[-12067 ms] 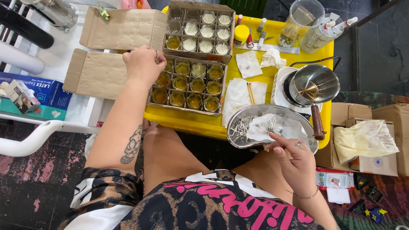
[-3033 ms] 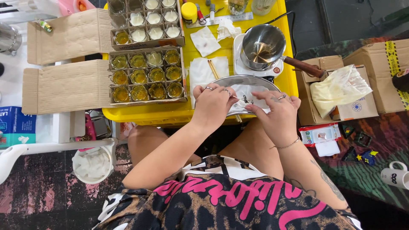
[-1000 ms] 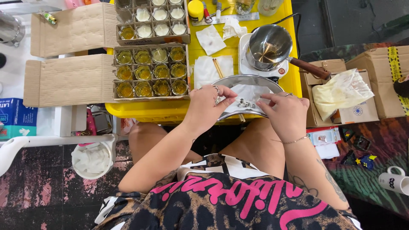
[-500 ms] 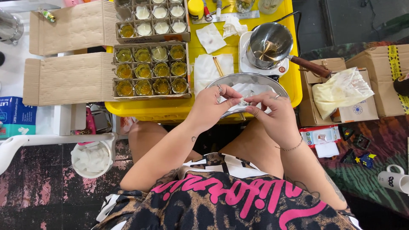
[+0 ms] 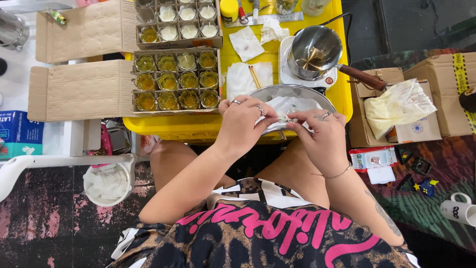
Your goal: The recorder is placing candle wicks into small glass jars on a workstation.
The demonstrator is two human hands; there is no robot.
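Both my hands meet over a round metal tray (image 5: 277, 93) lined with white paper, at the near edge of the yellow table (image 5: 233, 64). My left hand (image 5: 243, 124) and my right hand (image 5: 322, 136) pinch a small thin white piece (image 5: 287, 119) between their fingertips. Left of the tray stands a cardboard box (image 5: 176, 79) with several small glass jars of yellowish wax. A second box (image 5: 173, 22) behind it holds jars with whitish wax.
A metal pot (image 5: 315, 49) with a wooden handle sits on a small white hotplate behind the tray. White tissues and wooden sticks (image 5: 248, 74) lie beside it. Cardboard boxes (image 5: 396, 109) stand on the floor at right, a white bucket (image 5: 106, 181) at left, a mug (image 5: 458, 211) at far right.
My left hand came off the jar box to the metal tray and joined my right hand. Over the last second the fingertips have closed together on the small white piece.
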